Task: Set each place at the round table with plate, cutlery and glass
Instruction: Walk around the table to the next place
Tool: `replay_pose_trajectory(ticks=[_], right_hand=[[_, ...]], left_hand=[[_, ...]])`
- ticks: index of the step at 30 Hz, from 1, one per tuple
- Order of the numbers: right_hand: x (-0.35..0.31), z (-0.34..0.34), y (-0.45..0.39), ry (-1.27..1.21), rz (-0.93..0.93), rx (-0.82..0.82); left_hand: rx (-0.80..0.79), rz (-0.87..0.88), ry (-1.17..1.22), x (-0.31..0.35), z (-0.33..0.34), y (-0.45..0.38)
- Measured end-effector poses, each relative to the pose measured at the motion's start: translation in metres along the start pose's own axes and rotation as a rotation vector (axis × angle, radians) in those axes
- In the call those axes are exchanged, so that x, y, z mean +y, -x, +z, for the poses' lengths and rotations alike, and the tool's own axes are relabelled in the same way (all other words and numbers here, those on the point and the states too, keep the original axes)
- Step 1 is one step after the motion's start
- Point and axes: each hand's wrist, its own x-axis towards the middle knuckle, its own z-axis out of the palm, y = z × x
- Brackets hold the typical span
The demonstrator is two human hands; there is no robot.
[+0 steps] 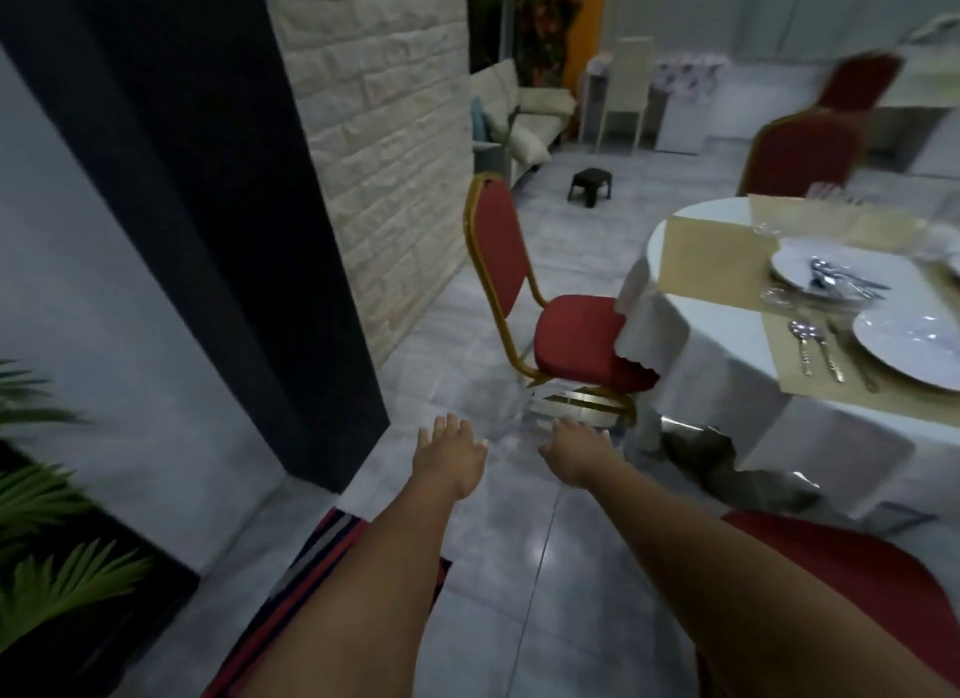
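Observation:
The round table [691, 302] with a white cloth and beige placemats stands at the right. On it a white plate [914, 346] lies near the front edge, with spoons and a fork [826, 352] to its left. Farther back another white plate [810, 266] carries a heap of cutlery [841, 279]. Clear glasses [776, 296] stand between and behind the plates, blurred. My left hand [452, 453] and my right hand [576, 450] are stretched out over the floor, left of the table, fingers apart and holding nothing.
A red chair with a gold frame [550, 302] stands against the table's left side. Another red seat [841, 588] is at the lower right, and more red chairs [800, 152] stand behind the table. A brick wall [374, 141], plants [47, 541] and a small black stool [589, 185] are around.

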Motion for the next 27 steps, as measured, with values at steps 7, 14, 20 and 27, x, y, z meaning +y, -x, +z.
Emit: replay_pose_trajectory(ticks=[7,14,20,27], right_hand=[[0.039,-0.026,-0.039,-0.084,0.193,0.048],[0.088,-0.045,-0.090,-0.170,0.322,0.094],[0.135,-0.087,-0.147,-0.209,0.394,0.105],[0.199,-0.130,-0.198,-0.220,0.450,0.139]], left_hand=[[-0.014,0.206,-0.058,0.034,-0.024,-0.073],[-0.029,0.332,-0.112,0.082,-0.042,-0.156],[-0.041,0.401,-0.154,0.143,-0.071,-0.235],[-0.039,0.484,-0.172,0.215,-0.100,-0.309]])
